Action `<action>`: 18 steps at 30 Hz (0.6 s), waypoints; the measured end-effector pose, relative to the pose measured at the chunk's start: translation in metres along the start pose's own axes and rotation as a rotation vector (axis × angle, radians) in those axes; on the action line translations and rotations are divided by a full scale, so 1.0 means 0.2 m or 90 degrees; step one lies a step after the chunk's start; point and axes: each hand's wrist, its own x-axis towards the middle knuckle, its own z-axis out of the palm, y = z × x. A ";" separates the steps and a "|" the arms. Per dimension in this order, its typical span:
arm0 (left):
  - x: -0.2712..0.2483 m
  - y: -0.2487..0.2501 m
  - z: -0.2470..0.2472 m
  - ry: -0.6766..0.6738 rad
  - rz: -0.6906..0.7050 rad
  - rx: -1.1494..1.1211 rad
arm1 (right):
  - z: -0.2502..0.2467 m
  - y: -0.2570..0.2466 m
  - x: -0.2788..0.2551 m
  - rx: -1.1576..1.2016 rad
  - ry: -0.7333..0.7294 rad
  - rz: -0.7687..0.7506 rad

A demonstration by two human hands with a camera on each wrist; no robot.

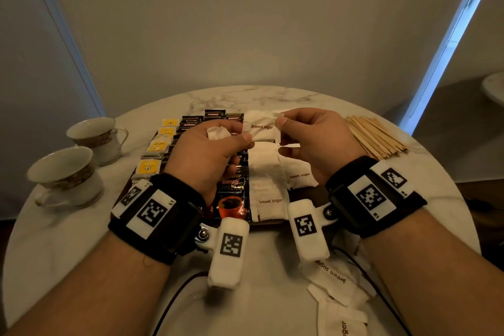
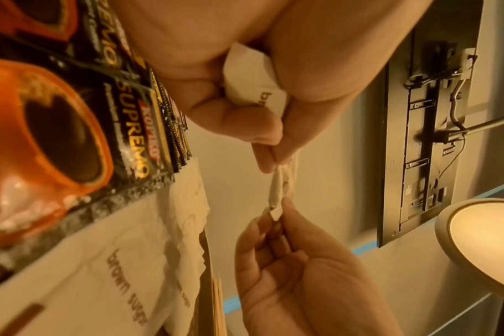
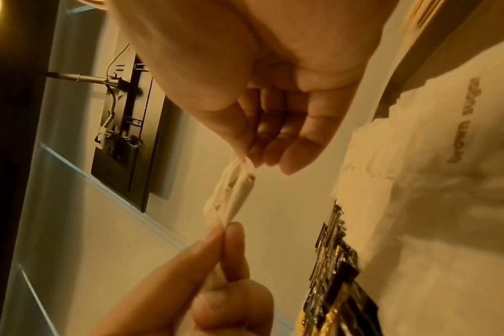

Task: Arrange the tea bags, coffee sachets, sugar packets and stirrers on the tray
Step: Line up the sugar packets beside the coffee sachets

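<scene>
Both of our hands meet over the tray [image 1: 305, 194]. Our left hand [image 1: 210, 155] pinches one end of a white brown sugar packet [image 1: 263, 131] between thumb and forefinger, and its curled fingers also clutch a second crumpled packet [image 2: 250, 84] in the palm. Our right hand [image 1: 313, 142] pinches the other end of the stretched packet with thumb and fingertip, its remaining fingers loosely bent. From the left wrist view the packet hangs edge-on between the two pinches, clear of everything below.

Under our hands the tray sits on the round marble table [image 1: 272, 101]. A column of yellow tea bags [image 1: 152, 150] fills its left side, black coffee sachets [image 1: 231, 199] overlap in rows down the middle, and more brown sugar packets [image 1: 270, 191] lie just right of the sachets, touching them along one edge. A loose heap of wooden stirrers [image 1: 376, 136] rests on the table to the right, off the tray. Several further sugar packets [image 1: 335, 284] lie scattered on the table near our right forearm. Two patterned teacups [image 1: 79, 155] stand on the table to the left of the tray, well apart from the stirrers.
</scene>
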 end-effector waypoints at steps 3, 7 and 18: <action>-0.01 0.00 0.02 -0.031 0.002 0.001 | -0.04 -0.02 -0.02 0.036 -0.031 0.061; -0.02 0.00 0.02 -0.052 -0.011 -0.025 | -0.11 0.00 -0.04 0.016 0.031 0.101; 0.01 0.00 -0.01 -0.007 -0.043 -0.046 | -0.24 0.09 -0.10 -0.234 0.087 0.281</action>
